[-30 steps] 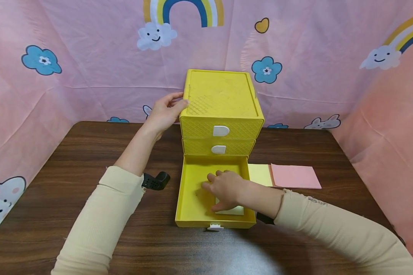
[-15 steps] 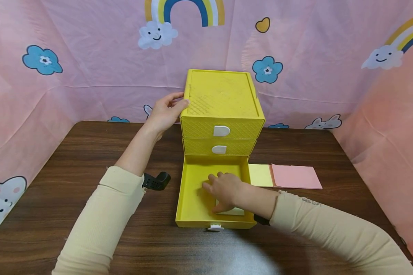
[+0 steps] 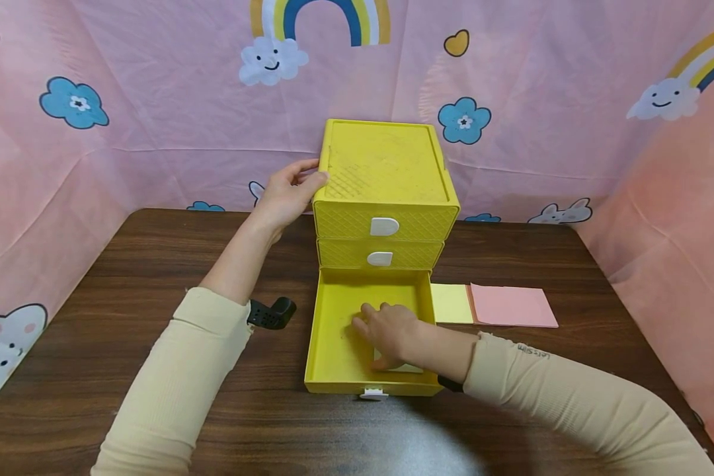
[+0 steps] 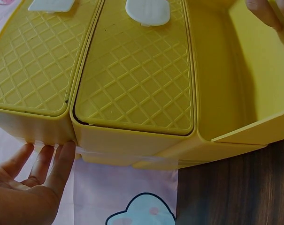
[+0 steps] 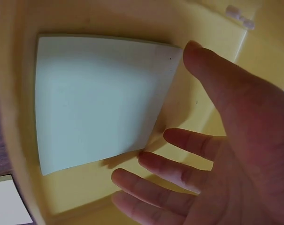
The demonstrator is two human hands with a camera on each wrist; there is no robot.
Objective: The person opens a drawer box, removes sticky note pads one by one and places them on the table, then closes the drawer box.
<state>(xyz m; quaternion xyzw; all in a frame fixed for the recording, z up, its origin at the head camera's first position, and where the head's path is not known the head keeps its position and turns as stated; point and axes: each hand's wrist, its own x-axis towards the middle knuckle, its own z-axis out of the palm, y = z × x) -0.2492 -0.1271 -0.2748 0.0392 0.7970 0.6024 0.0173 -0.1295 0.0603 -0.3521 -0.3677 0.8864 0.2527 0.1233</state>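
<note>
A yellow three-tier drawer unit [image 3: 387,165] stands on the table with its bottom drawer [image 3: 333,330] pulled out. My left hand [image 3: 288,195] rests against the unit's upper left side, fingertips touching the wall in the left wrist view. Over the pulled-out drawer is my right hand [image 3: 393,334], its fingers spread and slightly bent. A pale square note pad [image 5: 99,103] lies in that drawer, mostly covered by the hand in the head view. In the right wrist view the thumb is close to one corner of the pad; whether it touches is hard to tell. Nothing is gripped.
Right of the drawer, a pale yellow note pad [image 3: 451,304] and a pink note pad [image 3: 514,305] lie on the dark wooden table [image 3: 155,317]. White handles [image 3: 384,227] mark the drawer fronts. A pink patterned cloth [image 3: 184,99] hangs behind and at both sides.
My right hand has shifted slightly toward the front of the drawer, covering more of the pad in it. The left hand stays on the unit's side.
</note>
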